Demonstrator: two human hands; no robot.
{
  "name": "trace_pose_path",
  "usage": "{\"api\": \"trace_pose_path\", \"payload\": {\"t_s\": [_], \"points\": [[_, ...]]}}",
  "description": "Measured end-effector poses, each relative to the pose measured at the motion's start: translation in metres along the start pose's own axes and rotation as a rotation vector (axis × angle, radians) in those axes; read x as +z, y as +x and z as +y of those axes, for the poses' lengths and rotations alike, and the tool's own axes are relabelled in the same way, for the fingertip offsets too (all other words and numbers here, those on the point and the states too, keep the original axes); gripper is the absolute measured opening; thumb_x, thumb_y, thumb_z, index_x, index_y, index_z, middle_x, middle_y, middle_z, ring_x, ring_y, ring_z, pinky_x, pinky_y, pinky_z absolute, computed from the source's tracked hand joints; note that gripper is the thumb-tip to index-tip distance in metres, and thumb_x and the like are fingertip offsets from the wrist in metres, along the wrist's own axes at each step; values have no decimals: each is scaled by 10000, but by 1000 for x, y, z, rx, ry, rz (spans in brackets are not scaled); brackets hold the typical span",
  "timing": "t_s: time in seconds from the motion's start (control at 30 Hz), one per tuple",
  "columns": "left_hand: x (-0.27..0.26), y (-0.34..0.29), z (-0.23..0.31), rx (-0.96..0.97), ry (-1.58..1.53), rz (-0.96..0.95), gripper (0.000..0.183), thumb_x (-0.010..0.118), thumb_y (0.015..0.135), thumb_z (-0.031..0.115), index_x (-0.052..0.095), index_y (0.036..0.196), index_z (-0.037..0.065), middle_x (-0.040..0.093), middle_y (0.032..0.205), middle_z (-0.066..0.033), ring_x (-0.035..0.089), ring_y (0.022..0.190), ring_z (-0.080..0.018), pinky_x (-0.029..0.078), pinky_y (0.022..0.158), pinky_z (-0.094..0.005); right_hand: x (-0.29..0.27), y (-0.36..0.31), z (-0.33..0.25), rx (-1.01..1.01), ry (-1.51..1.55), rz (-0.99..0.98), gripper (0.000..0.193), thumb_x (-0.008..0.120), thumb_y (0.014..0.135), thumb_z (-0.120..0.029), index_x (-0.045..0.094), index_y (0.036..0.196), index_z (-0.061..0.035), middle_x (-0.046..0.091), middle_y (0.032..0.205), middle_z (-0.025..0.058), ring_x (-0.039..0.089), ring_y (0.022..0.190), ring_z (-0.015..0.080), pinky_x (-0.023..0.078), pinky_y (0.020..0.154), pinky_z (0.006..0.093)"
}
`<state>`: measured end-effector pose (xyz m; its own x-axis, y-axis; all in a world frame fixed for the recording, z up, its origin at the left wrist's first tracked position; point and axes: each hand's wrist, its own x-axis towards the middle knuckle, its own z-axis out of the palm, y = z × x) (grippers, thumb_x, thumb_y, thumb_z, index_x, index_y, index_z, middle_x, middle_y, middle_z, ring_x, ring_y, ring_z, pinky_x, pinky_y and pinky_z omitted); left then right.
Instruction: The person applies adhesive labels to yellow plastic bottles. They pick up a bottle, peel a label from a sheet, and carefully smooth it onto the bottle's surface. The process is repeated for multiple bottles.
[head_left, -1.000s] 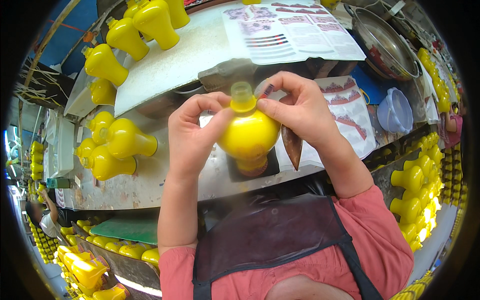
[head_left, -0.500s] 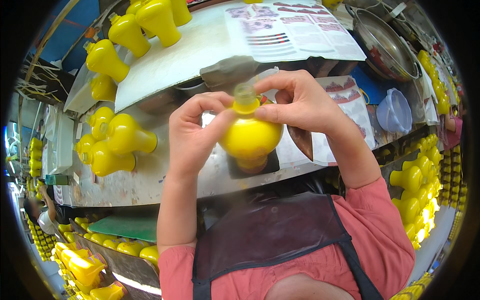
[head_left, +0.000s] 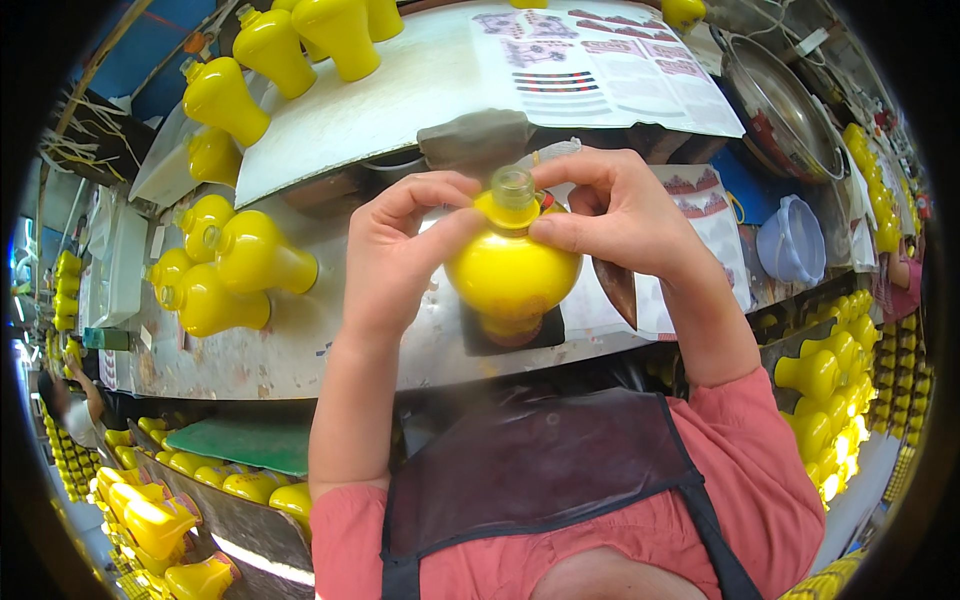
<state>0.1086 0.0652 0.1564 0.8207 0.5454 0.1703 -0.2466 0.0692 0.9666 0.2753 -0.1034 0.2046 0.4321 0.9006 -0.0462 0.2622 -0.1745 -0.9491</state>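
Observation:
A glossy yellow bottle [head_left: 515, 272] with a bare glass mouth stands upright before me on a dark square pad [head_left: 480, 338]. My left hand [head_left: 408, 238] closes on the left of its neck, thumb against the shoulder and forefinger behind. From the other side my right hand [head_left: 622, 218] does the same, thumb on the neck's base. A small red patch [head_left: 545, 201] shows at the neck beside the right fingers; what it is I cannot tell. By the right wrist lies a brown pointed blade-like piece [head_left: 613, 290], partly covered.
Several yellow bottles [head_left: 262, 262] cluster at left on the metal table [head_left: 290, 360]. More stand on the white board [head_left: 400, 100], beside printed decal sheets [head_left: 600, 70]. At right are a pale blue bucket [head_left: 790, 235] and a metal basin [head_left: 785, 95]. Racks of bottles [head_left: 825, 370] flank me.
The view has shifted slightly, so hands and bottle appear a little farther right. Both hands keep their places at the neck, with little visible finger movement.

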Motion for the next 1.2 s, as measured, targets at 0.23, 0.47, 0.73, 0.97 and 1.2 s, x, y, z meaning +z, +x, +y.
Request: {"api": "trace_pose_path", "payload": {"t_s": [0.23,0.47,0.73,0.97,1.2], "points": [[-13,11,1,-61,-3,-136,87,793,850,16,753,926,6,710,1069,-80,652,993,-162,513,954,-309,1,-3,1,5,29,9,391,840,802,-205,752,1107,22,708,925,4,521,655,22,431,577,225],[-14,20,6,-148,0,-193,80,806,832,22,757,891,1,703,1039,-72,648,991,-158,502,933,-289,1,-5,2,61,55,8,372,844,803,-196,756,1100,10,675,868,-46,460,595,-17,353,516,207],[-7,20,1,-245,-110,-78,209,746,913,38,711,1114,-11,713,1068,-54,646,998,-148,510,957,-304,2,-8,3,37,71,13,369,845,801,-193,758,1102,2,654,798,-57,448,577,-20,342,508,210],[7,-20,1,90,201,95,193,732,907,59,738,1089,-4,694,1110,-71,638,1077,-173,479,991,-305,4,-8,3,9,51,18,365,834,810,-198,761,1113,-9,621,703,-57,450,547,-20,342,499,208],[15,-29,2,87,176,70,214,751,869,83,764,1062,-7,674,1157,-86,625,1136,-198,455,1036,-324,5,-13,0,34,56,8,334,801,845,-197,768,1127,-21,596,623,-56,451,504,-25,342,471,209]]}}
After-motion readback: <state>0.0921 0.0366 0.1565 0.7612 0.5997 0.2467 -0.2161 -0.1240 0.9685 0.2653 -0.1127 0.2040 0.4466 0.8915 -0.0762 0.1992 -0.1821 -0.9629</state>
